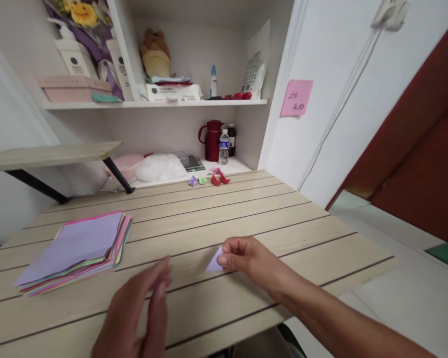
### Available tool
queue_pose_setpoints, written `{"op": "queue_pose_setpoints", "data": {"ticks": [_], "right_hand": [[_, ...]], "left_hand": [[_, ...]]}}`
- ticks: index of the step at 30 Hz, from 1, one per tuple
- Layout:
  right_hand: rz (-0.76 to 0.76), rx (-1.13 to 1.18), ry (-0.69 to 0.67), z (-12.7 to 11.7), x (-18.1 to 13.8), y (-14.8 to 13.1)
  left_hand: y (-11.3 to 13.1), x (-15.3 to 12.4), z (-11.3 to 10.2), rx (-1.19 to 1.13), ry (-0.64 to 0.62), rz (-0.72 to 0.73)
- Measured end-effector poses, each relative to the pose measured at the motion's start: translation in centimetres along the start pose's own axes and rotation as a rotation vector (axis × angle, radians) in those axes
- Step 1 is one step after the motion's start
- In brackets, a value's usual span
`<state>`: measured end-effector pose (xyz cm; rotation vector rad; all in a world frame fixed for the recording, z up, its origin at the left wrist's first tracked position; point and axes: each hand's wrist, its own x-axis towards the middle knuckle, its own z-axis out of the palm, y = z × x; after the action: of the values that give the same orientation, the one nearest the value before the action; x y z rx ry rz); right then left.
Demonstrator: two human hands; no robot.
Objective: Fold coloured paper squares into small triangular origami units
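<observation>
My right hand [242, 256] rests on the wooden table [246, 209] with its fingers curled onto a small folded lilac paper [214, 261], pinching its right side. My left hand [142, 311] hovers low over the table's near edge, blurred by motion, fingers stretched out together and holding nothing, a short way left of the folded paper. A stack of coloured square papers [78, 248], lilac on top, lies at the left of the table.
Several small folded paper figures [208, 179] in purple, green, pink and red sit at the table's far edge. Behind are a red jug [211, 139], a water bottle [223, 147], a plastic bag [160, 166] and shelves. A pink note [296, 97] is stuck on the wall.
</observation>
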<state>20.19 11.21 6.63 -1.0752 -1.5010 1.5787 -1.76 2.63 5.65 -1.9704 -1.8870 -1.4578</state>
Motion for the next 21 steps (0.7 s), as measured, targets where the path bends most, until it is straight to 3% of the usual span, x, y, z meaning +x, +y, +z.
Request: {"op": "queue_pose_setpoints", "data": {"ticks": [4, 6, 11, 17, 21], "right_hand": [[-0.101, -0.196, -0.008, -1.0, 5.5, -1.4], [-0.141, -0.256, -0.001, -1.4, 7.9, -1.8], [-0.181, -0.326, 0.034, -2.0, 11.5, -1.1], [-0.148, -0.324, 0.079, -2.4, 12.3, 1.8], [-0.129, -0.313, 0.094, -2.5, 12.2, 2.2]], "left_hand": [[0.1, 6.6, 4.2, -0.444, -0.449, -0.314], [-0.4, 9.2, 6.5, -0.608, -0.58, -0.434], [-1.8, 12.0, 10.0, -0.642, -0.486, -0.507], [-3.3, 11.3, 11.9, -0.655, -0.544, -0.558], [-3.6, 11.3, 12.4, -0.591, -0.546, -0.562]]}}
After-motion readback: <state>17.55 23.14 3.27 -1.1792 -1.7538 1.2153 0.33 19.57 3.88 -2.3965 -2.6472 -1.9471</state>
